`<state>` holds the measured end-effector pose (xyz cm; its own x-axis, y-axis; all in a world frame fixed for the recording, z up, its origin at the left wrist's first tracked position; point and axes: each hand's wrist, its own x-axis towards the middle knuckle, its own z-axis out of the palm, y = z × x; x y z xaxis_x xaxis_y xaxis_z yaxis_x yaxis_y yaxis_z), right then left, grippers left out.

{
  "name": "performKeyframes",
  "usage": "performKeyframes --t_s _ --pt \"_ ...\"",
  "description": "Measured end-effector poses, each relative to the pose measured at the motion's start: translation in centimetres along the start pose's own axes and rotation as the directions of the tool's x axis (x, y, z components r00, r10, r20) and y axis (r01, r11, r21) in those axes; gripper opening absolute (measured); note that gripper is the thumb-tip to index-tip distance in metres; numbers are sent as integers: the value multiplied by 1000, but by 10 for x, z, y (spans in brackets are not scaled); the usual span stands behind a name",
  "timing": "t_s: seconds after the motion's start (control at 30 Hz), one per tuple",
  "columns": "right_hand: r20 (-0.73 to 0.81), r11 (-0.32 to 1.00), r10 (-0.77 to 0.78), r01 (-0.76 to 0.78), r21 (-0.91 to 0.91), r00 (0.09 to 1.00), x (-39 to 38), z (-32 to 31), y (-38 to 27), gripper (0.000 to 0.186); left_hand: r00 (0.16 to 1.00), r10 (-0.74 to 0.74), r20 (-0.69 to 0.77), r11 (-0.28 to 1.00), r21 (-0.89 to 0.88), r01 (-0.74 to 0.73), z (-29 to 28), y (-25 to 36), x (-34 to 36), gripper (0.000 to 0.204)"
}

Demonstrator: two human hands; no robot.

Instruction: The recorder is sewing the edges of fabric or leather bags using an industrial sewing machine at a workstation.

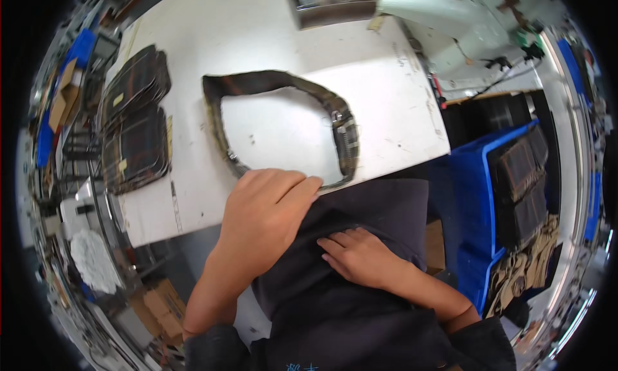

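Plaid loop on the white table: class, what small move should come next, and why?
Probably bring the right hand up to the plaid loop: only the left hand is at its near side, while the right lies against the dark apron.

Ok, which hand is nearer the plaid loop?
Left: the left hand is at the near edge of the plaid loop; the right hand is farther off, against the dark garment.

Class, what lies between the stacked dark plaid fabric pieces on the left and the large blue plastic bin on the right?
In the head view, a curved, zippered plaid fabric strip lies between them on the white table.
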<state>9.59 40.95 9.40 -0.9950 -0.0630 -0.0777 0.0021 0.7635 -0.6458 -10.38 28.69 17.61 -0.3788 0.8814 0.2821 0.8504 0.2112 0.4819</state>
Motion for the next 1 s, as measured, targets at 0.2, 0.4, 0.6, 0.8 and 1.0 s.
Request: performKeyframes --t_s 0.2,0.4,0.6,0.8,1.0 --pt "-145 984 169 -175 -27 975 -49 -16 42 23 987 139 75 990 5 -140 9 9 19 18" --pt "-655 880 339 -474 -32 675 -129 -96 97 24 957 144 251 980 101 -173 -20 12 10 19" --pt "-852 526 350 -834 -165 389 -240 -159 183 34 948 188 256 975 67 -211 -20 15 14 15" --pt "-802 426 412 -869 -250 433 -243 -177 218 57 992 129 -7 979 157 -126 -38 31 -4 14" --pt "-773 212 572 -960 -184 274 -299 -179 190 73 994 101 -28 978 186 -94 -48 37 -16 11"
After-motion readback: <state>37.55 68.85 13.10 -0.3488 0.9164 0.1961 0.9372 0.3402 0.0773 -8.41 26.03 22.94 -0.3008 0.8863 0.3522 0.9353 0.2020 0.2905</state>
